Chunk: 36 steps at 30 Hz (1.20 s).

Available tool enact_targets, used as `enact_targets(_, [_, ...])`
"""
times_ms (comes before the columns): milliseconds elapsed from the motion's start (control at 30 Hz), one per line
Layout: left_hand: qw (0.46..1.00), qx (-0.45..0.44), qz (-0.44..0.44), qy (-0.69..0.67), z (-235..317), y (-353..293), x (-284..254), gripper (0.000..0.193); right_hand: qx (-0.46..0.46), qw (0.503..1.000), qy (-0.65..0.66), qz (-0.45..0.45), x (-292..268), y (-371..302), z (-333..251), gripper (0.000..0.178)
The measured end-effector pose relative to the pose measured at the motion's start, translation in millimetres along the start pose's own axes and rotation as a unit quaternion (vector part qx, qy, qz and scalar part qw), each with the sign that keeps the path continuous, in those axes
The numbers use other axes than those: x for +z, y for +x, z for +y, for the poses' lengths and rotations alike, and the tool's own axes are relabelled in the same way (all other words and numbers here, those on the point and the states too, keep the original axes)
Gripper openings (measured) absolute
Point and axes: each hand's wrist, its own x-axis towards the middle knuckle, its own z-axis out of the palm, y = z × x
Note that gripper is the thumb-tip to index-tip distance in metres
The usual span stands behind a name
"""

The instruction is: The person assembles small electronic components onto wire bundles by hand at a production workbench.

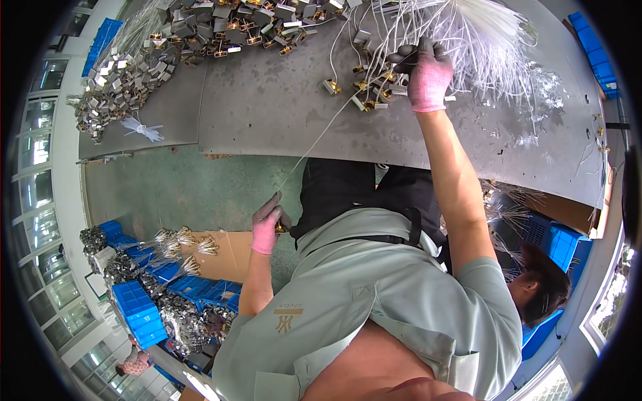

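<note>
My left hand [268, 226], in a pink glove with grey fingers, is closed low in front of the table, beside my body. A thin white wire [314, 144] runs up from it, and a small brass-coloured part shows at its fingers. Over the table, my right hand [428, 73], gloved alike, has its fingers curled around white wires where that strand leads; the exact grip is partly hidden. Beneath and left of it lie several grey blocks with brass terminals [364, 100] on wires. A spread bundle of white wires [488, 47] fans out to its right.
A heap of grey blocks with brass parts [234, 27] covers the far table [281, 87], with white ties [142, 129] at its left. Blue crates [139, 311] and metal parts stand lower left. Another person [542, 287] is close at right; a further person [136, 363] is lower left.
</note>
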Motion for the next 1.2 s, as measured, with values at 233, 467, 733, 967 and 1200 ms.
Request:
enact_targets(233, [1.000, 0.005, 0.005, -0.011, 13.1, 3.7, 13.6, 0.045, -0.002, 0.999, 0.040, -0.008, -10.6, 9.5, -12.4, 0.022])
enact_targets(467, [1.000, 0.020, 0.010, -0.012, 12.0, 4.9, 15.0, 0.044, -0.017, 0.997, 0.071, 0.018, -17.0, 14.4, -13.0, 0.022])
enact_targets(733, [0.999, 0.039, -0.016, -0.017, 13.5, 5.2, 11.8, 0.043, 0.004, 0.997, 0.071, -0.012, -20.1, 13.1, -22.2, 0.023])
enact_targets(967, [0.998, 0.038, -0.036, -0.022, 12.7, 9.0, 20.2, 0.042, 0.009, 0.999, 0.050, -0.020, -20.8, 10.6, -28.1, 0.022])
enact_targets(1200, [0.937, 0.271, -0.100, 0.197, 42.9, 30.5, 72.2, 0.042, 0.181, 0.875, -0.231, -0.384, 10.0, -78.1, 8.0, 0.023])
